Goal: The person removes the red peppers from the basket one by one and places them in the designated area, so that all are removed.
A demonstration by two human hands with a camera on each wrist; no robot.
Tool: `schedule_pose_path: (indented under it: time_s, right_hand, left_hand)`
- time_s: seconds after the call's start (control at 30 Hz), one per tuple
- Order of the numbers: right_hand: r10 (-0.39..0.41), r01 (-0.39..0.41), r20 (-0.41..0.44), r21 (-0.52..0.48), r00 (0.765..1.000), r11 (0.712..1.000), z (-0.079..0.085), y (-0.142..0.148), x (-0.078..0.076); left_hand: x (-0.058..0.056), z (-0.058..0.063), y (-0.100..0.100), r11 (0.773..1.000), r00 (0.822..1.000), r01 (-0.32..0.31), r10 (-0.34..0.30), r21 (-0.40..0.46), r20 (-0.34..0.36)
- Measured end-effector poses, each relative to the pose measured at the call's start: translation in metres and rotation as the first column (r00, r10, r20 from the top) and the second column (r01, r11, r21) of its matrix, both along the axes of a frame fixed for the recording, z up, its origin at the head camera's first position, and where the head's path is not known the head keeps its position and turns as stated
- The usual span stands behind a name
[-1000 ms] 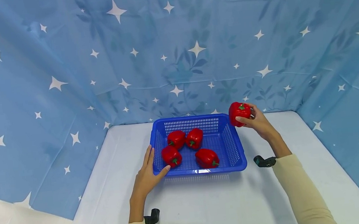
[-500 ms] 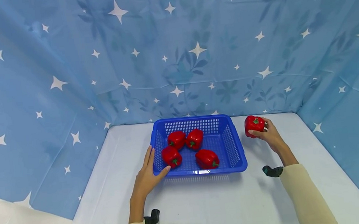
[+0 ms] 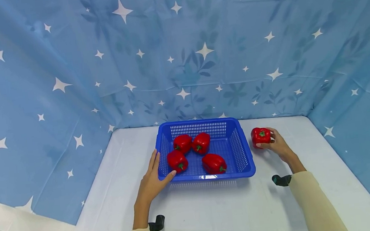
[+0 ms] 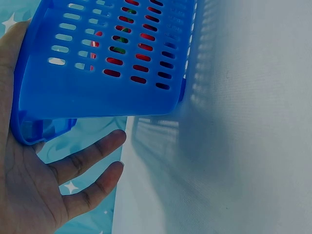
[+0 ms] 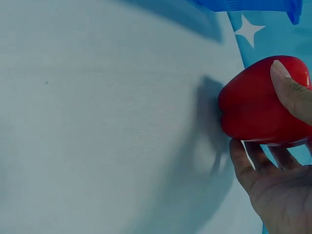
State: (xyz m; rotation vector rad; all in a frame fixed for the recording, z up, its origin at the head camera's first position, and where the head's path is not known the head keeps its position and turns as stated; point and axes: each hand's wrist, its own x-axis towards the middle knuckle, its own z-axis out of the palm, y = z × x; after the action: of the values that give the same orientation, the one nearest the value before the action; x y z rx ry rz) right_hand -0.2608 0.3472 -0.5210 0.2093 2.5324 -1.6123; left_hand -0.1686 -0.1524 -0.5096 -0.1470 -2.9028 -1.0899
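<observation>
My right hand [image 3: 279, 145] grips a red bell pepper [image 3: 260, 137] with a green stem, close over the white table just right of the blue basket [image 3: 246, 150]. In the right wrist view the thumb presses one side of the pepper [image 5: 263, 105] and the fingers support the other; its shadow lies beside it. My left hand [image 3: 152, 182] rests at the basket's front left corner, thumb on the front rim and straight fingers along the left side. The left wrist view shows two fingers [image 4: 92, 190] extended under the rim, off the basket wall [image 4: 97, 92].
Inside the basket lie several more red bell peppers [image 3: 214, 163], mostly toward the left. A white-covered table [image 3: 208, 217] carries the basket. Blue star-patterned curtain [image 3: 179, 56] hangs behind and at both sides. Each wrist wears a small black camera [image 3: 156, 223].
My right hand has carried the bell pepper from over the basket's right rim rightward, then down close to the table. The left hand and the basket have stayed in place.
</observation>
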Motion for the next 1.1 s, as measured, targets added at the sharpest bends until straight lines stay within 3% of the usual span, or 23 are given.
schedule_pose_path:
  time_s: [0.2, 0.8, 1.1]
  right_hand:
    - [-0.003, 0.003, 0.012, -0.003, 1.0, 1.0, -0.0081, 0.0024, 0.003]
    - [0.0, -0.003, 0.082, 0.033, 0.997, 0.999, -0.0102, 0.0057, -0.0002]
    - [0.006, -0.009, 0.07, 0.046, 0.998, 0.999, -0.0112, 0.0043, -0.0001]
  left_hand:
    - [0.0007, -0.0003, 0.0008, 1.0, 1.0, 0.004, -0.004, -0.001, 0.01]
    - [-0.0006, 0.0003, 0.0006, 1.0, 1.0, -0.004, 0.004, 0.003, 0.018]
    - [-0.0012, -0.0008, 0.0004, 1.0, 1.0, -0.004, 0.004, 0.005, 0.014]
